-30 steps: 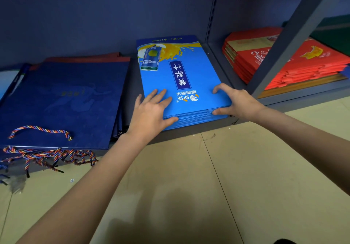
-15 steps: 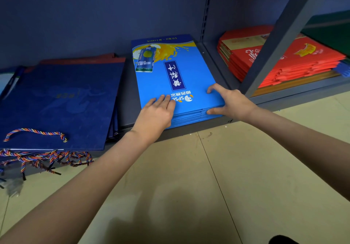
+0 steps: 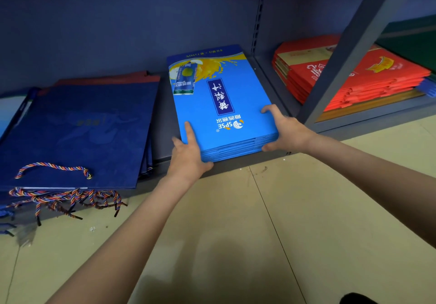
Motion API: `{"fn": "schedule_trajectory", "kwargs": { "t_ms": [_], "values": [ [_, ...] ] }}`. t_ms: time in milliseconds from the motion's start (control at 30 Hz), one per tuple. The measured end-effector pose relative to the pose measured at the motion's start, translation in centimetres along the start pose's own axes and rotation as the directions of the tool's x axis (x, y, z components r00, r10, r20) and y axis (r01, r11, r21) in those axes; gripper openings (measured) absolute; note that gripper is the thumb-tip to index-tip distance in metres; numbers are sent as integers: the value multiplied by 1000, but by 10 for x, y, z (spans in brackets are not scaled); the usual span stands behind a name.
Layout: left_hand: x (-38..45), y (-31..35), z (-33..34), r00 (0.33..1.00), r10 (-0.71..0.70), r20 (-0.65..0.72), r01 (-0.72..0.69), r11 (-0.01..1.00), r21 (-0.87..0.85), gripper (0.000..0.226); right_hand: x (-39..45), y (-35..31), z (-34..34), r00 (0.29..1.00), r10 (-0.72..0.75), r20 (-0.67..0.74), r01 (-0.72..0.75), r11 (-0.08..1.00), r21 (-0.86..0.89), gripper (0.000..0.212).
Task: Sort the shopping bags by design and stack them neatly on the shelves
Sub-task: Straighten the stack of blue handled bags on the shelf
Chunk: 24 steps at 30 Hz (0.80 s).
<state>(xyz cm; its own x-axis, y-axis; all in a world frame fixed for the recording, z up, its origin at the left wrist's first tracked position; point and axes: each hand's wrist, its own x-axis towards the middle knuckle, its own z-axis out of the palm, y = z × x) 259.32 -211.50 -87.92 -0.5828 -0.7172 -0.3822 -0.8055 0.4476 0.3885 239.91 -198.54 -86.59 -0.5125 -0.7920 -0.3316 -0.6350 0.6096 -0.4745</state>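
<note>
- A stack of bright blue bags (image 3: 219, 105) lies flat on the bottom shelf (image 3: 165, 138), in the middle of the view, its near edge just at the shelf's front lip.
- The left hand (image 3: 188, 157) holds the stack's near left corner: forefinger stretched out on the top bag, thumb against the front edge, the other fingers hidden at the side.
- The right hand (image 3: 285, 129) grips the near right corner, fingers curled over the top bag and thumb pressed to the stacked edges below.
- To the left, apart from the blue stack, sits a pile of dark navy bags (image 3: 77, 134) with striped rope handles (image 3: 54, 169) hanging over the shelf front.
- Far right, behind a grey upright post (image 3: 346, 51), lies a stack of red bags (image 3: 342, 77).
- The floor (image 3: 236, 233) nearby is pale tile.
</note>
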Motion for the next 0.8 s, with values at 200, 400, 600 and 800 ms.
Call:
{"fn": "schedule_trajectory", "kwargs": {
  "t_ms": [200, 400, 600, 800],
  "values": [
    [5, -6, 0, 992, 98, -84, -67, 947, 313, 107, 5, -4, 12, 998, 69, 15, -64, 975, -212, 117],
    [5, -7, -3, 993, 106, -49, -86, 950, 301, 109, 3, -3, 12, 997, 40, -63, -54, 968, -244, 104],
    [9, -6, -2, 986, 164, -33, -147, 946, 290, 107, -3, 9, 13, 996, 34, -84, -55, 963, -262, 107],
    [11, 16, 7, 993, 119, -22, -112, 973, 202, 109, 11, 20, -11, 999, 50, -18, -53, 956, -288, 113]
  ]
}}
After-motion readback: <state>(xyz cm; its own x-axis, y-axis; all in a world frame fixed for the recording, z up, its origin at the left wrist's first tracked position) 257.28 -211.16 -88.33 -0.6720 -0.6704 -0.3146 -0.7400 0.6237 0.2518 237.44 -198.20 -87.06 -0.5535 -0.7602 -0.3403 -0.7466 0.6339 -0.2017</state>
